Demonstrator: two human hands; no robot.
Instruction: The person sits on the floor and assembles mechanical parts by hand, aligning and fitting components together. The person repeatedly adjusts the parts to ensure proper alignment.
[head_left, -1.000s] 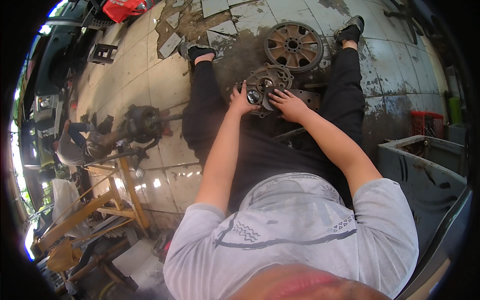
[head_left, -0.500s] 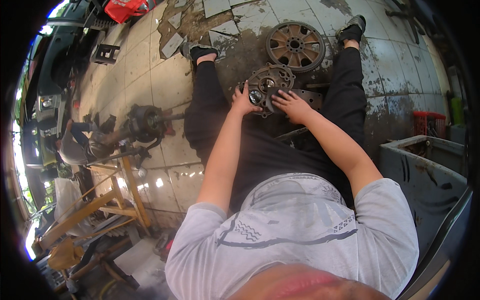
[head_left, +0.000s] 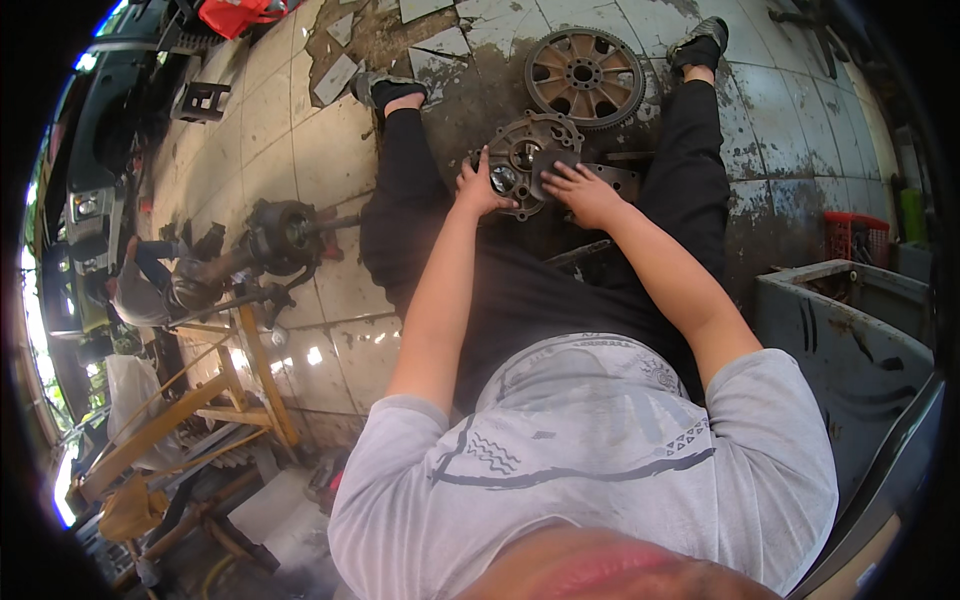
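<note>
A round cast-metal housing (head_left: pixel 543 130) with a scalloped, bolt-holed rim and large openings lies on the floor between my legs. My left hand (head_left: pixel 478 188) grips its near left edge, thumb and index finger spread apart along the rim. My right hand (head_left: pixel 585 195) lies with its fingers flat on a dark thin sheet, perhaps sandpaper (head_left: pixel 548 163), pressing it against the housing's right side. Part of the sheet is hidden under the fingers. A flat metal plate with holes (head_left: pixel 624 182) sits just right of this hand.
Beyond the housing lies a toothed flywheel (head_left: pixel 583 75). An axle part (head_left: pixel 285 232) and a wooden frame (head_left: pixel 225 385) stand at left, near another person (head_left: pixel 145 290). At right are a grey metal bin (head_left: pixel 840 330) and a red basket (head_left: pixel 858 238). Broken tiles (head_left: pixel 335 78) lie far left.
The dark sheet has slid away from me across the housing under my right hand. My left hand stays on the rim. The whole view has shifted slightly.
</note>
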